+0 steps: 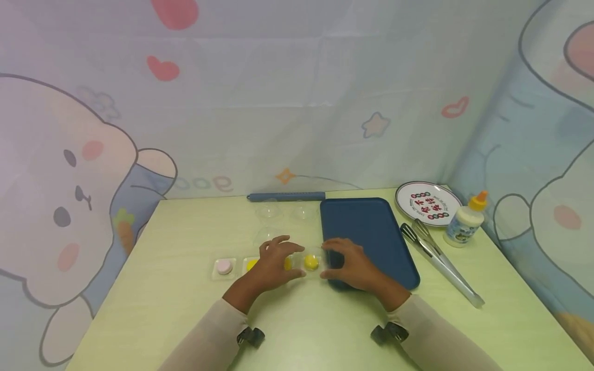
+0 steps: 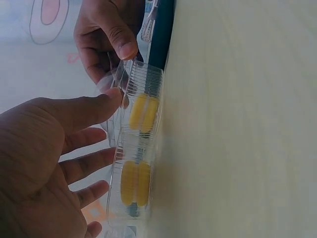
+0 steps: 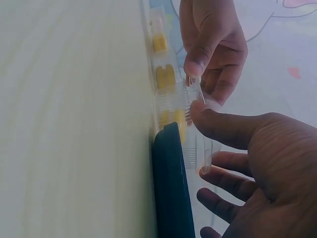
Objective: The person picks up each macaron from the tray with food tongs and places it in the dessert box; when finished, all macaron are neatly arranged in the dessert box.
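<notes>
A clear plastic lid (image 3: 204, 158) is pinched at its opposite edges by my left hand (image 1: 276, 263) and my right hand (image 1: 355, 265), thumbs on the near side. Under it stands a clear ribbed box (image 2: 148, 79) with a yellow macaron (image 1: 311, 262) inside; whether the lid is seated on it I cannot tell. Leftward runs a row of similar boxes: one holds a yellow macaron (image 2: 135, 183), partly behind my left hand in the head view. Farther along are another yellow macaron (image 1: 252, 264) and a pale pink macaron (image 1: 225, 266).
Behind my hands lie clear domed lids (image 1: 268, 209). A blue tray (image 1: 362, 221) reaches under my right hand. To the right are metal tongs (image 1: 441, 263), a printed plate (image 1: 429, 204) and a white bottle (image 1: 464, 221) with a yellow-orange cap. A grey-blue rod (image 1: 287, 197) lies along the back edge.
</notes>
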A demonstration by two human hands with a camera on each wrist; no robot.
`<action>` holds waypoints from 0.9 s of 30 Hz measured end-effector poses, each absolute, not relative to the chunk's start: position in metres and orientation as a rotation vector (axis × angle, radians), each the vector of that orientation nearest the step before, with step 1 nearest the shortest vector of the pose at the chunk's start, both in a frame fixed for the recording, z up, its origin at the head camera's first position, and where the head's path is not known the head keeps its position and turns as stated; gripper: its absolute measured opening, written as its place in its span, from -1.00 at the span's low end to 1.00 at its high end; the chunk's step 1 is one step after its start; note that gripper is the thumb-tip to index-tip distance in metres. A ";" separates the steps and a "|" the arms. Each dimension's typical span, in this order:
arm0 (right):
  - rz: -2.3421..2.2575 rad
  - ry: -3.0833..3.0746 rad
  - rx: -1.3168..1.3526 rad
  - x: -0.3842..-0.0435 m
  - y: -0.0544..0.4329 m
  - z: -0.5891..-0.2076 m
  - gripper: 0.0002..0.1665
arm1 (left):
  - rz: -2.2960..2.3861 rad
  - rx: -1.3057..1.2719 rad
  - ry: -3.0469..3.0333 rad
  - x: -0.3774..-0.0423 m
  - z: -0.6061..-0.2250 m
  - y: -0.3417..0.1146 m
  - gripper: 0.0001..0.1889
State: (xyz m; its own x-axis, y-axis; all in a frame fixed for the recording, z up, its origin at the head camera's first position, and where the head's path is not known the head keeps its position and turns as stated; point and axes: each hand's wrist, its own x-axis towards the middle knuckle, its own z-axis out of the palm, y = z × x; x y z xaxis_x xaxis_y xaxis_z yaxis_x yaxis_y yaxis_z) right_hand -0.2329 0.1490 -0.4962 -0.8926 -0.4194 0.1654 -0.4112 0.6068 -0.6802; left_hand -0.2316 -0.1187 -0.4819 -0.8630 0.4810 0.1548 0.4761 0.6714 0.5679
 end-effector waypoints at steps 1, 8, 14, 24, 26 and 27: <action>-1.185 2.803 -0.728 -0.233 0.149 -0.496 -0.18 | 0.965 0.823 2.864 -0.232 -0.482 -0.119 -0.42; -1.167 2.814 -0.748 -0.233 0.149 -0.499 -0.18 | 0.911 0.825 2.872 -0.234 -0.486 -0.119 -0.41; -1.124 2.840 -0.758 -0.233 0.148 -0.500 -0.19 | 0.887 0.821 2.867 -0.235 -0.487 -0.117 -0.40; -1.136 2.835 -0.760 -0.234 0.148 -0.501 -0.19 | 0.851 0.841 2.894 -0.235 -0.489 -0.118 -0.40; -1.132 2.836 -0.763 -0.234 0.148 -0.501 -0.19 | 0.846 0.836 2.897 -0.234 -0.489 -0.117 -0.42; -1.133 2.835 -0.762 -0.234 0.148 -0.501 -0.19 | 0.846 0.836 2.898 -0.234 -0.489 -0.117 -0.43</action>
State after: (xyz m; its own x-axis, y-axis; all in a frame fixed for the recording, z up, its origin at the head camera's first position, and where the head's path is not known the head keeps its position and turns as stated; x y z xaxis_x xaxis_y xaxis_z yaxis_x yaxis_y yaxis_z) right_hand -0.2342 0.1480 -0.5007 -0.8826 -0.4347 0.1792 -0.4385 0.6234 -0.6474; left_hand -0.2341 -0.1169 -0.4892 -0.8576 0.4960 0.1356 0.4911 0.7117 0.5023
